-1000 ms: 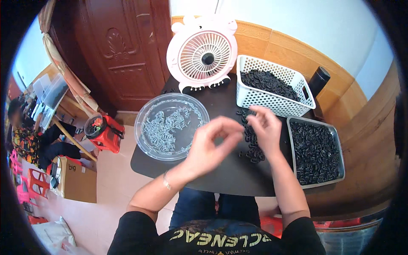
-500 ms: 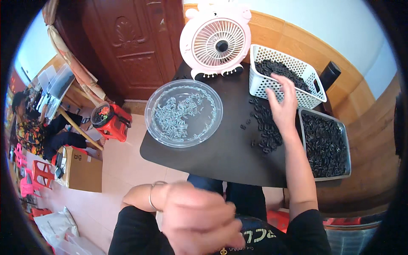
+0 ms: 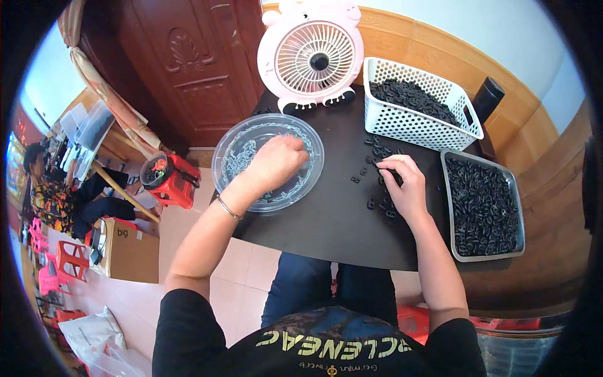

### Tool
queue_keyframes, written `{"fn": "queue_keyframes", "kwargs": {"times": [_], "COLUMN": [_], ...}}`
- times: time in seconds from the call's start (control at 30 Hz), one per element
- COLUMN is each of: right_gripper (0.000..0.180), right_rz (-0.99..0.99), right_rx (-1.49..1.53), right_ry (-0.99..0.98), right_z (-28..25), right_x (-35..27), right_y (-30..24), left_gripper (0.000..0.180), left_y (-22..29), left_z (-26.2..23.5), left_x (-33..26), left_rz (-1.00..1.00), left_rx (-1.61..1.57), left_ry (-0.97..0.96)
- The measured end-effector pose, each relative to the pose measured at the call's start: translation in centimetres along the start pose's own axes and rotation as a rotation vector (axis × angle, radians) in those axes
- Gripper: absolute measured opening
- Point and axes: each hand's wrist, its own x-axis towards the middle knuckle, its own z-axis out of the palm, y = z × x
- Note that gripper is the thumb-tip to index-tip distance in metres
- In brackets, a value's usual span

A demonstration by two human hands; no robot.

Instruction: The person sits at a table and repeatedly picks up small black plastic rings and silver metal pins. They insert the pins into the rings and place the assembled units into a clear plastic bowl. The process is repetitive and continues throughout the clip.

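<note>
Homelike workroom — door (image 3: 182, 63), black parts (image 3: 382, 151)

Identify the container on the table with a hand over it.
The round clear tub, leftmost: the left hand is over it. No hand is over the white perforated basket or the grey rectangular tray.

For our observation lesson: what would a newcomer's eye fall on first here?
Probably the pink fan at the back of the table. Next, the clear tub at left, the left grip over its pale pieces. Then perhaps the black pieces at right: loose by the right grip, more in the white basket and grey tray.
</note>
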Motion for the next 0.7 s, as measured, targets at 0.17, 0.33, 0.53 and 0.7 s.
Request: {"fn": "queue_keyframes", "kwargs": {"times": [0.17, 0.33, 0.53, 0.7], "right_gripper": [0.012, 0.01, 0.009, 0.01], "right_rz": [-0.021, -0.014, -0.015, -0.017], "right_rx": [0.028, 0.008, 0.029, 0.025], "right_ry": [0.009, -0.037, -0.061, -0.212], "right_z": [0.1, -0.1, -0.6, -0.6], "right_x": [0.0, 0.0, 0.5, 1.9], "right_y": [0.2, 0.1, -0.4, -1.2], "left_gripper": [0.004, 0.005, 0.008, 0.007], "left_y": [0.1, 0.1, 1.6, 4.2], "left_z": [1.6, 1.8, 0.2, -0.9], "left_x": [0.2, 0.8, 1.8, 3.9], "left_rz": [0.027, 0.026, -0.057, -0.302], "left_rx": [0.032, 0.051, -0.298, -1.036], "left_ry": [-0.034, -0.042, 0.134, 0.218]}}
